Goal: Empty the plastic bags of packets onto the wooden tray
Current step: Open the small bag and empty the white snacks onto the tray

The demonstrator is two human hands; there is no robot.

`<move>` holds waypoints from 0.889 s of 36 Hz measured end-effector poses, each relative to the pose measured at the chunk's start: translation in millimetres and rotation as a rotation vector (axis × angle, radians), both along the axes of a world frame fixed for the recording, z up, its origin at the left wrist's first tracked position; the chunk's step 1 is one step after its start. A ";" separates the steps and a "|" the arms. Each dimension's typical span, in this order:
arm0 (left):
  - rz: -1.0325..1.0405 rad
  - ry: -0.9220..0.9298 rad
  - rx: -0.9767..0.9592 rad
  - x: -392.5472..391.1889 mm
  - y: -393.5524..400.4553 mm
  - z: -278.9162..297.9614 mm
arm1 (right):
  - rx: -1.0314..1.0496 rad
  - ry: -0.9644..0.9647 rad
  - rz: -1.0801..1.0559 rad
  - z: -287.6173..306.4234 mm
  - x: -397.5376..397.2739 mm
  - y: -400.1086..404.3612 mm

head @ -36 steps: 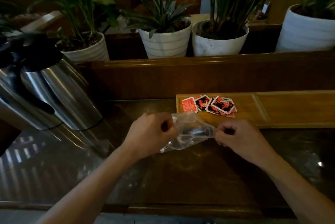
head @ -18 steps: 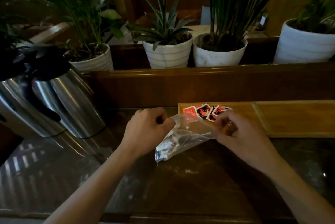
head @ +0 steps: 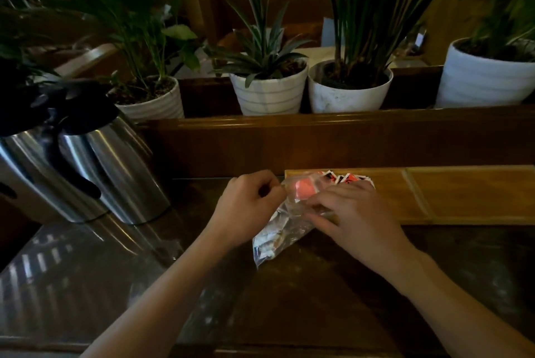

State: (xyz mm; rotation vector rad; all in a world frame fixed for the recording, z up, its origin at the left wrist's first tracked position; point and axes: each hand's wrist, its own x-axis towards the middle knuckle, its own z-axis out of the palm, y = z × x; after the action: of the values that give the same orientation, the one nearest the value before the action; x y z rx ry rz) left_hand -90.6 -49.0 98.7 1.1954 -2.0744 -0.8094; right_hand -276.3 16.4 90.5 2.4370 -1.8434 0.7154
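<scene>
Under my hands lies the dark counter, and beyond my fingertips the tray runs long from left to right against the wooden wall. Well off to the left of my left hand stand two steel jugs. Both my forearms reach forward and in toward each other, palms down. My left hand is curled into a loose fist, thumb and forefinger pinched on the top edge of the bag. My right hand lies flatter, fingers spread a little and pointing left, pressed on the bag's upper part; I cannot tell whether they grip it or only rest on it. The bag is clear plastic, and its long axis slants: the mouth end is up between my two hands, over the tray's near left corner, and the closed end hangs down toward me and to the left, touching the counter just below my left knuckles. Pale packets show dimly inside it. Just past my right fingers, a small heap of red packets lies on the tray's left compartment, partly hidden by the bag.
</scene>
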 end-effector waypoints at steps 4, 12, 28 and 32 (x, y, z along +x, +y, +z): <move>0.009 0.055 -0.042 11.0 0.4 -9.6 | 0.026 0.076 0.060 -1.1 -3.1 -3.7; 0.074 -0.142 -0.085 42.5 12.1 -61.7 | 0.003 -0.159 0.103 3.8 5.0 -10.0; 0.183 -0.546 -0.048 55.1 32.1 -112.0 | 0.092 -0.448 0.137 14.6 10.0 -23.0; 0.172 -0.326 -0.032 59.3 27.7 -107.0 | 0.057 -0.493 0.027 19.0 4.2 -25.0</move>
State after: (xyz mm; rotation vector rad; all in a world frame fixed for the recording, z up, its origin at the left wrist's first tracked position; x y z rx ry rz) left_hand -31.3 -21.3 -8.3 1.5476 -2.1886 -0.5263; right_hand -272.0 -8.7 109.5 2.4855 -1.9942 1.3896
